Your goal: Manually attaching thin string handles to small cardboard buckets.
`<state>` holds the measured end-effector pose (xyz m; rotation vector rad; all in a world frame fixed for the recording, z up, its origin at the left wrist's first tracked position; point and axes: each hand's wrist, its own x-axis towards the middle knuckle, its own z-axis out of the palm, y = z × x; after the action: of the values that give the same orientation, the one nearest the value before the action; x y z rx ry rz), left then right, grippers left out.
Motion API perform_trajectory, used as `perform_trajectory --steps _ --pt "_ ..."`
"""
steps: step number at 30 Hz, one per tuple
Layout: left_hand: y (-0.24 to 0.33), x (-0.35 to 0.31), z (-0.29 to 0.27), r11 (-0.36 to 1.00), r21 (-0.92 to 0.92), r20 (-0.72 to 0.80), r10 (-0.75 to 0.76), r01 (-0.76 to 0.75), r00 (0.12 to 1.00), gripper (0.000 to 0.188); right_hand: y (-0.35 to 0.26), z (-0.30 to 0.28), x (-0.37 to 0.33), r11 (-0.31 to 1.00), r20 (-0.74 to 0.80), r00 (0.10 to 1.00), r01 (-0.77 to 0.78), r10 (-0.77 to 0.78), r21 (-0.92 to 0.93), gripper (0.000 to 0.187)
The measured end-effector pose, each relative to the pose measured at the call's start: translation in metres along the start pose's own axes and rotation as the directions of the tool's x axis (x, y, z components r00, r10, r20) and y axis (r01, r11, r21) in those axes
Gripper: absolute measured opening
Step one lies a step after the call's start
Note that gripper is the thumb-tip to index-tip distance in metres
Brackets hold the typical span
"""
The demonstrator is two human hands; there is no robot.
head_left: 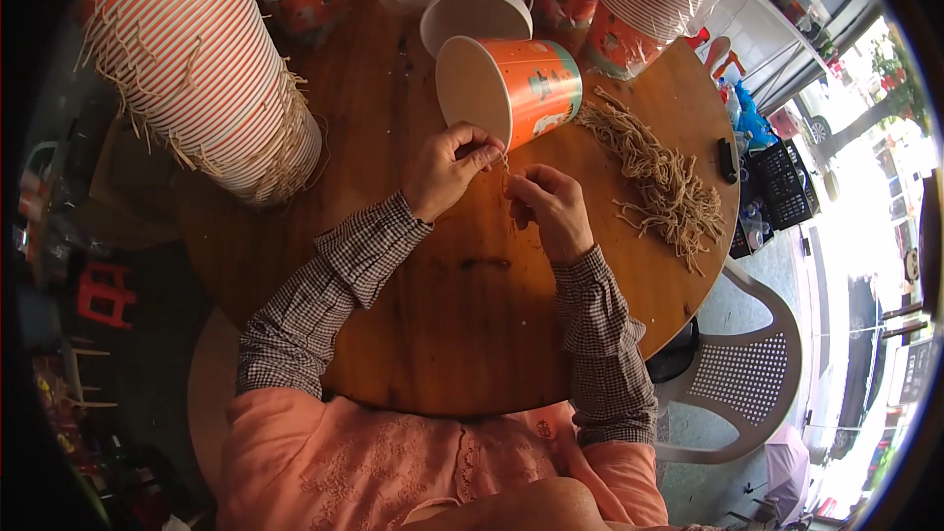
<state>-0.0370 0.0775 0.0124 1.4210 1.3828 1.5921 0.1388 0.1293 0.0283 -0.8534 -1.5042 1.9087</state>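
"While the person works at the rim of that orange paper bucket (546, 84), how far along does the job look?"

"Partway, at a guess. The tall stack of paper buckets (216, 69) at the left carries strands all about its sides, so those look already dealt with. The bucket in front lies on its side on the table (423, 334), mouth facing left, and its length of string (506, 165) seems to be mid-twist. Whether it is fastened to the bucket can't be made out."

"And what's left?"

"Securing that strand, apparently. Beyond it, a loose pile of string (661, 177) lies to the right, and plastic-wrapped bucket stacks (649, 5) stand toward the far side, seemingly untouched."

"How are the hands held?"

"Close together, just at the near side of the rim. The left hand (454, 169) has thumb and forefinger pinched on the string beside the bucket. The right hand (553, 211) sits slightly lower, fingers curled in, thumb pressed to the forefinger over the same string, with a thin end hanging below."

"And the arms?"

"Both forearms, in checked sleeves (344, 265), angle inward, the left more slantwise, the right closer to upright."
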Motion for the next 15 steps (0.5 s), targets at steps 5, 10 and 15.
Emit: perform_trajectory --steps 5,10,15 --pt "-0.015 0.001 -0.002 0.999 -0.037 -0.054 -0.001 -0.001 0.999 0.012 0.006 0.003 0.001 0.994 0.102 0.993 -0.069 0.060 0.084 0.012" --pt "-0.021 -0.002 0.003 0.997 0.067 -0.121 -0.023 0.031 0.992 0.012 0.007 0.006 0.001 0.997 0.148 0.987 -0.069 0.063 0.037 0.011" --pt "-0.017 -0.015 0.010 0.977 -0.171 -0.242 -0.169 0.129 0.956 0.021 0.010 0.008 0.000 0.999 0.076 0.996 -0.037 0.036 0.012 0.013"
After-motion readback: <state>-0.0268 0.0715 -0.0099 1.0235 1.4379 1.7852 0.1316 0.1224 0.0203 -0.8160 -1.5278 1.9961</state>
